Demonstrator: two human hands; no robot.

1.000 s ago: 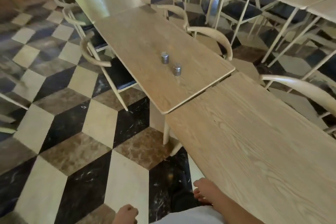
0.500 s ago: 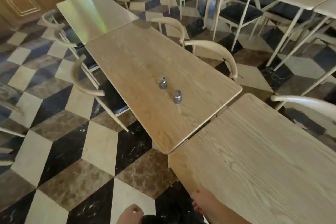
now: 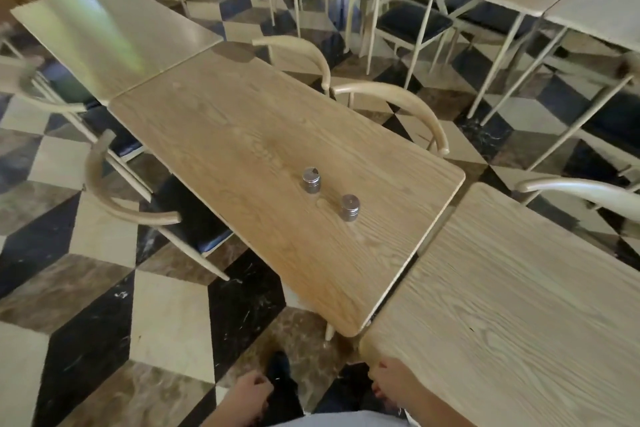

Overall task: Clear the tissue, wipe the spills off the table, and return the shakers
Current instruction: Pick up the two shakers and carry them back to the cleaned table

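Two shakers (image 3: 329,193) on the bench (image 3: 242,135) look light, rigid, slick; grip their sides. Left hand (image 3: 250,395) loosely curled, right hand (image 3: 388,380) relaxed, both empty.

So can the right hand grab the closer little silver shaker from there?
Probably not yet. The right hand hangs low beside the near wooden table, well short of the nearer small silver metal shaker. Nothing blocks the way; a step forward should do.

A restaurant dining room is shown: rows of wooden tables (image 3: 242,135), matching chairs (image 3: 398,97), shakers (image 3: 311,179) and a patterned marble floor (image 3: 104,288).
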